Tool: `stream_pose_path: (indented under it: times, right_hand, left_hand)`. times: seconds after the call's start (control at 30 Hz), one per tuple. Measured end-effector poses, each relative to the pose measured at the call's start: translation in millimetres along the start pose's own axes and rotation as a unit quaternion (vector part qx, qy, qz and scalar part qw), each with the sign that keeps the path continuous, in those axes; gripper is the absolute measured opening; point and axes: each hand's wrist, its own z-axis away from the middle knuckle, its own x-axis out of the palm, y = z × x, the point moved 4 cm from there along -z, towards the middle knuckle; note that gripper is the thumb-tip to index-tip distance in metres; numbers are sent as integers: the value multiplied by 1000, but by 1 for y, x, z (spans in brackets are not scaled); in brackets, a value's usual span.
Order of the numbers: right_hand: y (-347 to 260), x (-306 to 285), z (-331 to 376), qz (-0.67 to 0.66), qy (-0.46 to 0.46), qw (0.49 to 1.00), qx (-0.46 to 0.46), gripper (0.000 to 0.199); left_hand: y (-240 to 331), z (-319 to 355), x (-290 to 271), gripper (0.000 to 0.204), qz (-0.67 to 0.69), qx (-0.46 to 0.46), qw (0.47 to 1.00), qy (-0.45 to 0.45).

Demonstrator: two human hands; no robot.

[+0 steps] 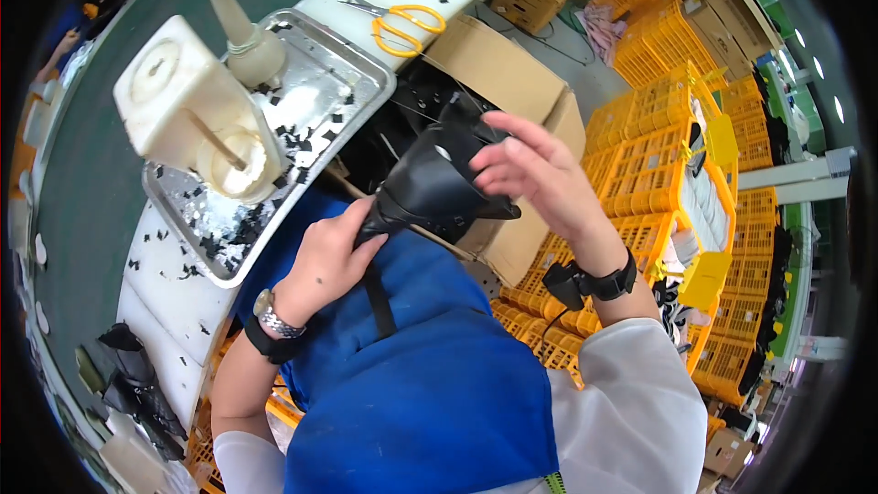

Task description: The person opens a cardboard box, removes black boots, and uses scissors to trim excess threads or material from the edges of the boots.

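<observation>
A black leather shoe upper (422, 185) hangs in front of my blue apron, over an open cardboard box (498, 59). My left hand (327, 254) is closed round its narrow lower end. Beside its wide open end, my right hand (538, 174) has its fingers stretched out and apart. The fingertips are close to the leather edge; whether they touch it I cannot tell. More black pieces lie inside the box, partly hidden behind the upper.
On the bench to the left, a metal tray (382, 80) holds a white glue pot (151, 114) with a brush handle, a nozzle bottle (253, 53) and black scraps. Orange-handled scissors (412, 29) lie beyond it. Black uppers (137, 384) lie lower left. Yellow crates (640, 155) stack at right.
</observation>
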Motion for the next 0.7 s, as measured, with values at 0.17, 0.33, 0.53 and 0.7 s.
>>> stream_pose_path:
  times: [0.17, 0.33, 0.53, 0.7]
  right_hand:
    - [-10, -29, -41, 82, 100, 987, -98, 29]
    - [-13, -34, -62, 109, 98, 984, -101, 22]
    - [-13, -32, -127, 271, 51, 949, -153, 20]
    - [-9, -11, -230, 571, 89, 755, -309, 29]
  left_hand:
    - [-29, 19, -20, 34, 181, -88, 979, -11]
    - [-42, 26, -23, 31, 302, -112, 946, -30]
    - [-42, 30, -31, 38, 349, -182, 916, -78]
    - [-56, 38, -31, 38, 302, -207, 928, -63]
